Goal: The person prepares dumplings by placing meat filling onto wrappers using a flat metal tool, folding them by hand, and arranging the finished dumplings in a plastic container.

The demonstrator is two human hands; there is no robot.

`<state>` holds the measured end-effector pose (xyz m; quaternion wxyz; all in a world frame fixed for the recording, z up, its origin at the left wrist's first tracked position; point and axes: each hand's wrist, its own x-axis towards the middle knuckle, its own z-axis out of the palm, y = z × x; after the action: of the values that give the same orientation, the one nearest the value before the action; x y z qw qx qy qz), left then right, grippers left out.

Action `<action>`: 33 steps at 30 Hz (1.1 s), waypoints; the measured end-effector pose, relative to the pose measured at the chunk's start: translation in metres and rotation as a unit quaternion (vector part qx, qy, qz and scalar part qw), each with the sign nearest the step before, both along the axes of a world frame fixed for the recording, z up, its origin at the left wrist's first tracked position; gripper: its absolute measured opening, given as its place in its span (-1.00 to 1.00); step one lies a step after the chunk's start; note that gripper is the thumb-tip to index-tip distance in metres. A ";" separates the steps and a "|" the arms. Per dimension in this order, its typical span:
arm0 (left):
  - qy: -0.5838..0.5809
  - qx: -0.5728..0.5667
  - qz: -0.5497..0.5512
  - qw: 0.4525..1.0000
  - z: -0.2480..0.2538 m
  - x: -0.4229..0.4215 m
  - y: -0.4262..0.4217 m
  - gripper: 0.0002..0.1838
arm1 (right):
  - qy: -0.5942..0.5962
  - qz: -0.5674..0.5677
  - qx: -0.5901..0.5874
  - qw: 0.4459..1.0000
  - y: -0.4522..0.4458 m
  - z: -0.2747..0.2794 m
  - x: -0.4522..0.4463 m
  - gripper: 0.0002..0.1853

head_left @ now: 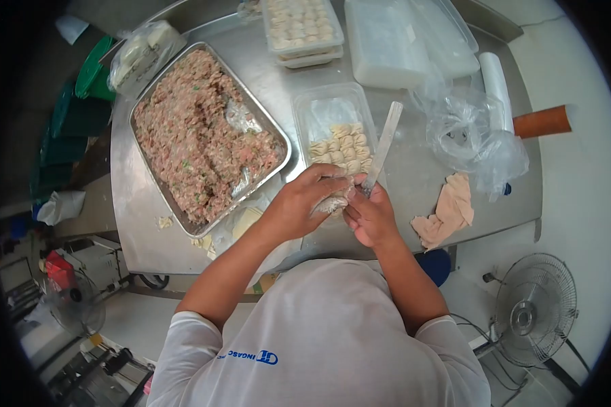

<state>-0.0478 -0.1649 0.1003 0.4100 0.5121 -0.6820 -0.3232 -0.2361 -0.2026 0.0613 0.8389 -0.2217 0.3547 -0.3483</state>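
My left hand (310, 195) is closed around a dumpling (335, 203) whose pale wrapper shows between the fingers. My right hand (372, 216) meets it there, fingertips against the wrapper, and also grips a flat metal spatula (387, 139) that points up and away. Just beyond both hands stands a clear plastic container (303, 112), its near part filled with rows of folded dumplings (343, 146). Left of it, a metal tray (286, 152) holds ground meat filling (200, 129) flecked with green. Pale wrappers (246, 222) lie beside my left forearm, partly hidden.
Stacked containers of dumplings (303, 27) stand at the back, beside translucent plastic boxes (387, 51). Crumpled plastic bags (465, 132), a white roll (497, 88) and a peach cloth (448, 211) lie to the right. A fan (533, 313) stands beyond the steel table's (142, 237) right edge.
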 end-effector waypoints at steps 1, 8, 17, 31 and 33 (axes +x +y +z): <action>-0.039 0.011 -0.045 0.998 -0.001 0.001 -0.008 -0.48 | 0.008 -0.001 -0.006 1.000 -0.002 -0.002 -0.005 -0.70; -0.174 0.069 0.006 0.982 -0.051 0.026 -0.117 -0.64 | 0.310 -0.042 -0.280 0.908 -0.010 -0.039 -0.033 -0.65; -0.228 0.150 0.001 0.962 -0.068 0.013 -0.147 -0.54 | 0.278 -0.074 -0.247 0.925 -0.008 -0.038 -0.037 -0.73; -0.277 0.160 -0.020 0.947 -0.080 0.018 -0.147 -0.41 | 0.296 -0.098 -0.262 0.913 -0.006 -0.047 -0.033 -0.74; -0.304 0.142 -0.048 0.941 -0.079 0.016 -0.143 -0.48 | 0.306 -0.093 -0.290 0.902 -0.007 -0.051 -0.032 -0.74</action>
<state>-0.0318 -0.3083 0.0215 0.0901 0.6051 -0.7455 -0.2646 -0.2679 -0.2096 0.0105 0.5512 -0.5169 0.4961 -0.4278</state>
